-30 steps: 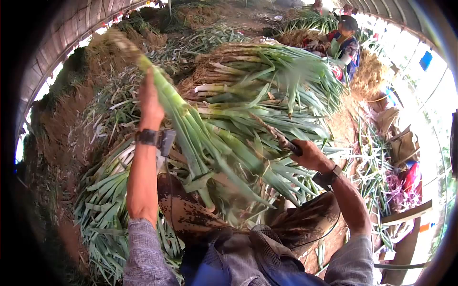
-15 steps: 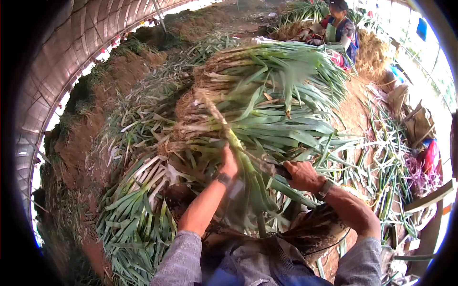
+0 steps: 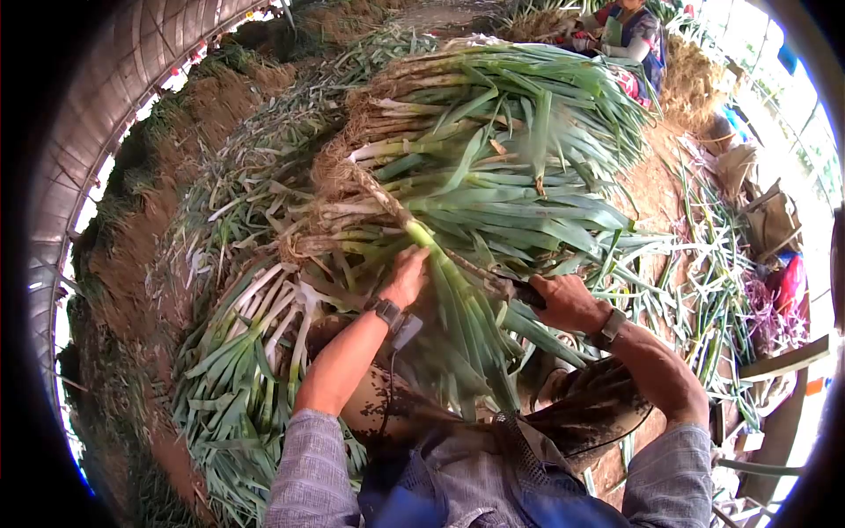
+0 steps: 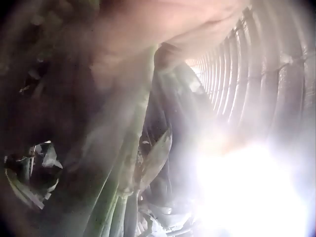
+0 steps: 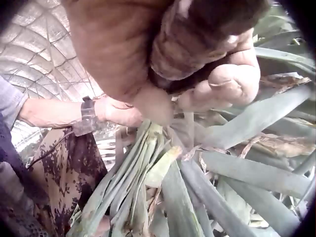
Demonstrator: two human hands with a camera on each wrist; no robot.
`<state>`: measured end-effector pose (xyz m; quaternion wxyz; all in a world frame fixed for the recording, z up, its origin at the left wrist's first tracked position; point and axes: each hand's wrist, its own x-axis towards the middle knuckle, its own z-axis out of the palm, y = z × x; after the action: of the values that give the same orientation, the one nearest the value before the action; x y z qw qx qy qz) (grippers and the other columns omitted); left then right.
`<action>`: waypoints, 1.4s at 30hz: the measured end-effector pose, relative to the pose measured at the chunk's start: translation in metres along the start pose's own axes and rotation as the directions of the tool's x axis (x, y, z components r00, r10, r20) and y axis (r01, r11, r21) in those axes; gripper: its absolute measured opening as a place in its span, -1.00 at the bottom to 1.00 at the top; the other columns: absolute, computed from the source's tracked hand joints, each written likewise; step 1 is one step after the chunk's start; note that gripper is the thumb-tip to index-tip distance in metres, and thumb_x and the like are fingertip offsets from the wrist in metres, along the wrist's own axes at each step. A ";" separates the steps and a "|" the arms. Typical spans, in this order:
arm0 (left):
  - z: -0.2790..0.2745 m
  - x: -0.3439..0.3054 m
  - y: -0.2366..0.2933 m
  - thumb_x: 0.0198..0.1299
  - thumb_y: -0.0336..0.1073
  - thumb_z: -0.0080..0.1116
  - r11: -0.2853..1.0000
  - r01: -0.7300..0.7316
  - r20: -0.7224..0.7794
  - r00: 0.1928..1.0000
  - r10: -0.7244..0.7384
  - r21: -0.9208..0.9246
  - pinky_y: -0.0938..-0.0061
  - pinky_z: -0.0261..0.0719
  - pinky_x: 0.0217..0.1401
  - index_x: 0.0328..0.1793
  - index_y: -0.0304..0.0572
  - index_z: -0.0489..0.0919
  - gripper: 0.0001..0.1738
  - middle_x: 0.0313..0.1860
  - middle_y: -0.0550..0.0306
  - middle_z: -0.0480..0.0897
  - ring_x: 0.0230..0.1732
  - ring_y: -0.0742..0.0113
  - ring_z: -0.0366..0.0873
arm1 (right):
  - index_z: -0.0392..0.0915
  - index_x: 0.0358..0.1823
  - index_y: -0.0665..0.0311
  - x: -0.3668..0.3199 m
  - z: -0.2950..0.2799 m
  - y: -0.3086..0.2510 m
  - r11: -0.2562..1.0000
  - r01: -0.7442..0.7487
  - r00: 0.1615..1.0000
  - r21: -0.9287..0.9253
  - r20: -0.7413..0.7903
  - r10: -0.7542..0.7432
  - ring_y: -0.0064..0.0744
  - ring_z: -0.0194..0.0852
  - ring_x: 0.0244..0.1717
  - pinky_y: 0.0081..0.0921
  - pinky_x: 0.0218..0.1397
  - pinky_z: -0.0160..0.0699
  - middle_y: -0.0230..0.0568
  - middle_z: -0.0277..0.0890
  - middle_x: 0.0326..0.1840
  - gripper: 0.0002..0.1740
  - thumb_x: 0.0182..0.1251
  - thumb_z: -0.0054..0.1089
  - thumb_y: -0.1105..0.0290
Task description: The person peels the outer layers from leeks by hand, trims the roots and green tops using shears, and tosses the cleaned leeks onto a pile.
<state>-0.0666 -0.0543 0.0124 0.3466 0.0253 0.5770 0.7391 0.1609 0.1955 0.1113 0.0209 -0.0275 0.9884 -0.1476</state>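
My left hand (image 3: 407,275) grips a leek (image 3: 462,308) just below its pale shank. Its roots point up and away, and its green leaves fan down between my knees. From the right, my right hand (image 3: 570,304) holds a knife-like tool (image 3: 526,293) by its dark handle. The tool's long, narrow, brownish blade lies across the upper leaves, close to my left fingers. In the right wrist view, curled fingers (image 5: 222,84) wrap the thick handle. Blur and glare cover much of the left wrist view, where the held stalk (image 4: 131,148) hangs below the hand.
A big heap of leeks (image 3: 528,211) lies ahead, roots to the left. More leeks (image 3: 229,387) are stacked by my left knee. Leaf trimmings (image 3: 704,290) litter the ground at right, near a wooden board (image 3: 788,359). Another person (image 3: 632,40) sits at the far right.
My left hand has brought the leek from the upper left down to the middle, beside the tool. The right hand has shifted slightly, and the blade now lies across the leaves.
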 end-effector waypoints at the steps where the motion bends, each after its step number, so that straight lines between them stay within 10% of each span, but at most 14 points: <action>1: 0.002 0.002 -0.001 0.36 -0.17 0.09 1.000 0.005 0.001 1.000 -0.005 -0.006 0.25 0.48 0.08 0.04 -0.02 0.50 -0.79 -0.02 0.23 0.57 0.05 0.28 0.51 | 0.45 -0.14 0.29 -0.002 0.000 0.002 1.000 -0.011 0.999 -0.004 0.041 0.011 0.13 0.57 -0.34 -0.02 -0.28 0.50 0.02 0.58 -0.37 -0.70 0.14 0.19 0.29; 4: 0.007 0.014 -0.002 0.37 -0.18 0.09 0.983 -0.010 -0.174 0.984 0.043 0.183 0.31 0.47 0.06 0.03 -0.03 0.51 -0.80 -0.06 0.23 0.58 0.02 0.28 0.51 | 0.46 -0.19 0.26 -0.009 -0.005 0.001 0.999 -0.033 0.999 -0.039 0.004 0.033 0.15 0.55 -0.41 -0.01 -0.32 0.48 0.02 0.56 -0.47 -0.73 0.15 0.19 0.28; 6: 0.009 0.017 0.000 0.34 -0.15 0.12 0.973 -0.227 -0.192 0.954 0.231 0.046 0.39 0.47 -0.14 0.00 -0.09 0.56 -0.75 -0.22 0.22 0.58 -0.20 0.34 0.53 | 0.46 -0.20 0.26 -0.012 -0.002 0.001 0.998 -0.058 0.998 -0.035 0.007 0.058 0.16 0.54 -0.43 0.00 -0.34 0.47 0.02 0.55 -0.50 -0.74 0.15 0.19 0.28; 11: 0.030 0.003 0.010 0.36 -0.04 0.15 0.910 -0.208 -0.213 0.967 0.138 -0.358 0.29 0.54 -0.02 0.08 -0.18 0.54 -0.61 -0.14 0.14 0.63 -0.10 0.26 0.60 | 0.46 -0.22 0.23 -0.004 0.012 0.001 0.999 0.012 0.990 0.040 -0.139 -0.007 0.17 0.53 -0.43 0.03 -0.34 0.44 0.04 0.55 -0.50 -0.76 0.15 0.18 0.29; 19: 0.047 -0.034 -0.007 0.41 0.15 0.02 0.993 -0.101 -0.201 0.973 0.113 0.069 0.31 0.36 0.31 0.45 -0.05 0.39 -0.36 0.39 0.19 0.41 0.29 0.29 0.35 | 0.49 -0.14 0.24 0.018 -0.001 -0.007 0.997 -0.025 0.996 0.071 -0.086 0.031 0.18 0.56 -0.33 0.00 -0.31 0.49 0.05 0.57 -0.40 -0.69 0.11 0.24 0.28; 21: 0.044 -0.032 -0.013 0.44 0.06 0.01 0.994 -0.071 -0.286 0.957 0.045 -0.081 0.46 0.48 -0.14 0.04 -0.14 0.59 -0.57 -0.18 0.29 0.58 -0.19 0.46 0.49 | 0.48 -0.14 0.25 0.017 -0.001 -0.009 0.999 0.014 0.998 0.043 -0.059 -0.011 0.15 0.56 -0.31 -0.01 -0.29 0.50 0.04 0.57 -0.38 -0.69 0.10 0.23 0.30; 28: 0.023 -0.017 -0.031 0.43 -0.07 0.01 0.967 -0.242 -0.136 0.964 0.230 -0.076 0.44 0.46 -0.18 -0.05 -0.16 0.62 -0.67 -0.24 0.29 0.57 -0.23 0.47 0.47 | 0.47 -0.14 0.27 0.019 0.008 -0.006 0.997 0.045 0.996 0.055 -0.073 -0.041 0.13 0.56 -0.28 -0.04 -0.27 0.50 0.02 0.57 -0.37 -0.69 0.10 0.22 0.32; 39: 0.001 0.026 0.005 0.32 0.06 0.12 0.917 -0.268 -0.414 0.829 0.376 0.296 0.33 0.42 -0.19 -0.02 -0.27 0.62 -0.52 -0.23 0.14 0.61 -0.24 0.31 0.46 | 0.52 -0.13 0.24 0.061 0.010 -0.018 0.997 0.007 0.998 0.080 -0.066 -0.002 0.21 0.57 -0.31 0.02 -0.30 0.50 0.10 0.58 -0.41 -0.68 0.15 0.23 0.22; 42: 0.022 0.020 0.014 0.30 0.05 0.17 0.965 -0.253 -0.524 0.814 0.250 0.068 0.29 0.47 -0.26 -0.03 -0.29 0.63 -0.52 -0.28 0.16 0.62 -0.29 0.28 0.51 | 0.54 -0.14 0.23 0.073 -0.004 -0.031 0.994 0.001 0.998 0.110 -0.066 0.006 0.20 0.57 -0.30 0.03 -0.26 0.51 0.09 0.58 -0.42 -0.66 0.15 0.24 0.18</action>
<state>-0.0788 -0.0265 0.0242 0.0741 -0.1034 0.6395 0.7582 0.0893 0.1628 0.1213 -0.0104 -0.0201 0.9790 -0.2024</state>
